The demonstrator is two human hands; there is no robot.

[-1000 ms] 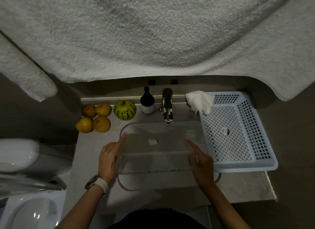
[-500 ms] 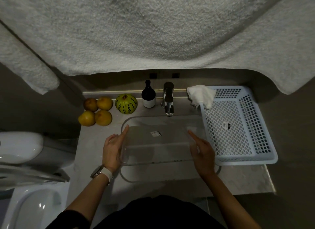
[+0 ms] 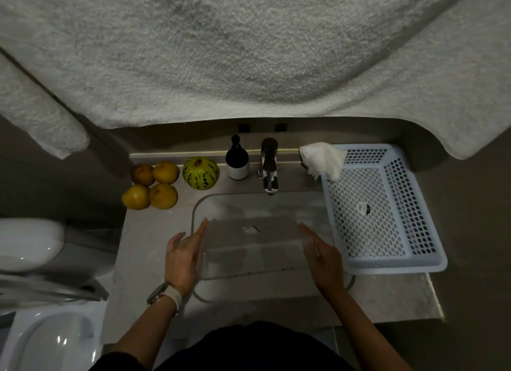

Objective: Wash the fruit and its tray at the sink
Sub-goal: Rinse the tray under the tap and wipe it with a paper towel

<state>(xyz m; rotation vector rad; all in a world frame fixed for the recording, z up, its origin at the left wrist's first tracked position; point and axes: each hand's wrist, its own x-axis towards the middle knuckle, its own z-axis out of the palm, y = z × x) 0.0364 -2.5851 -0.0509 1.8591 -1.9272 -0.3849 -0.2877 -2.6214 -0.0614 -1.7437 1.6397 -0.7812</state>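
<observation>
Clear tray (image 3: 253, 246): transparent rectangular plastic, held level over the sink basin (image 3: 309, 204), its far edge short of the tap (image 3: 269, 167). A small label shows on its base. No water seen running.

Left hand (image 3: 184, 260): flat against the tray's left end wall, fingers (image 3: 200, 228) straight and together, pointing away from the person. Watch on the wrist.

Right hand (image 3: 323, 256): flat against the right end wall, fingers (image 3: 305, 229) straight; the tray is squeezed between two palms, not gripped.

Handling note: a palm-squeeze hold on smooth plastic is likely to slip once wet. Better to hook thumbs over the rim, bring the tray under the spout, and tilt it so water drains into the basin, not onto the tabletop (image 3: 149, 232).

Fruit, awaiting washing: four yellow-orange fruits (image 3: 150, 185) clustered on the tabletop at back left; one green striped fruit (image 3: 201, 173) just beside them.

Other: dark bottle (image 3: 237, 160) left of the tap; white cloth (image 3: 322, 159) draped on the corner of the white perforated basket (image 3: 387, 210), right of the sink.
</observation>
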